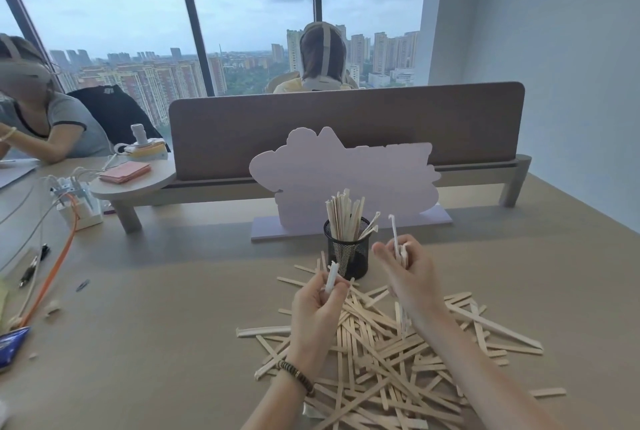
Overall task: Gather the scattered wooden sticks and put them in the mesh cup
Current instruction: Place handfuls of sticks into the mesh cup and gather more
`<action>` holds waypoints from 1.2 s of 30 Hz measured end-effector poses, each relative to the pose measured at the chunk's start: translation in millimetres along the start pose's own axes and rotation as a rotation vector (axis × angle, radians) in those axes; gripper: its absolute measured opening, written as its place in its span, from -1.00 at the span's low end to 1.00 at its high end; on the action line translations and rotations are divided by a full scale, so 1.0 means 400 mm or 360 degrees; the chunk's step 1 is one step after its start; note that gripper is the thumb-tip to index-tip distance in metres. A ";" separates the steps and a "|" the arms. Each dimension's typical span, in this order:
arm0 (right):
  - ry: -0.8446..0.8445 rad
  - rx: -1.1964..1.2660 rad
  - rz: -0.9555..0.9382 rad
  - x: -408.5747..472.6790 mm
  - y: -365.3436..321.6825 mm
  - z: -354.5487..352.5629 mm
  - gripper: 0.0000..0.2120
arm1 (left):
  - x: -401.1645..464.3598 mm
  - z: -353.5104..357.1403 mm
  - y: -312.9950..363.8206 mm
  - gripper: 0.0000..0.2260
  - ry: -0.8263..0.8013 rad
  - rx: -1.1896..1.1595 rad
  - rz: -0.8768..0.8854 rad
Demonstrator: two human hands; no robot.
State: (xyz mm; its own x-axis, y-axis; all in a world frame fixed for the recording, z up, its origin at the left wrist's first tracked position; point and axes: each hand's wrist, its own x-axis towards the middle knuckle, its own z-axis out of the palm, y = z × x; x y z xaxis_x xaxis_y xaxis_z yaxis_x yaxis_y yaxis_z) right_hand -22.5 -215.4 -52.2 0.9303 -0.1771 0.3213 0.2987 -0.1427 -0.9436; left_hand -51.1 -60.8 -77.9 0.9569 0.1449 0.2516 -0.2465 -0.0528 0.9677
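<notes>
From the head camera, both forearms reach up from the bottom edge and meet above a loose heap of wooden sticks (388,343) on the tan table (173,308). The left hand (317,305), a beaded bracelet (296,376) on its wrist, is raised with fingers curled round a short white piece (330,279) that pokes up past the thumb. The right hand (407,272) is lifted a little higher, just right of the black mesh cup (347,251), its fingers pinching a thin white strip (394,235) that stands upright above the knuckles; whether more of it hangs below the palm is hard to make out, since the hand and wrist cover that part. The one mesh cup stands at the far edge of the heap, in front of a pale cut-out board (346,173), and holds an upright bundle of sticks (343,218), too tightly packed to count. The heap on the table runs to many dozens of crossed sticks, partly hidden under both arms and cut off at the bottom edge. Two other people sit beyond the grey desk divider (346,128), one on the left and one seen from behind.
</notes>
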 end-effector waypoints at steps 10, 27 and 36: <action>0.0068 0.0204 -0.0018 0.021 -0.027 -0.001 -0.30 | 0.007 -0.002 0.006 -0.60 0.0004 -0.0134 -0.0035; 0.0117 -0.0083 -0.0004 -0.032 -0.001 0.065 -0.80 | -0.005 -0.004 -0.009 -0.58 -0.0131 -0.0198 -0.0027; -0.0027 -0.0067 0.0154 -0.022 0.013 0.064 -0.42 | -0.006 -0.007 0.010 -0.63 -0.0124 -0.0161 0.0005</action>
State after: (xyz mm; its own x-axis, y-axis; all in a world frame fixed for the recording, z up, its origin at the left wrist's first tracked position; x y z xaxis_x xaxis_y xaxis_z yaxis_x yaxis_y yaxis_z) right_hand -23.8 -189.6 -62.1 0.9578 -0.1758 0.2274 0.1986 -0.1668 -0.9658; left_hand -54.9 -58.5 -74.8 0.9642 0.0676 0.2564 -0.2598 0.0472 0.9645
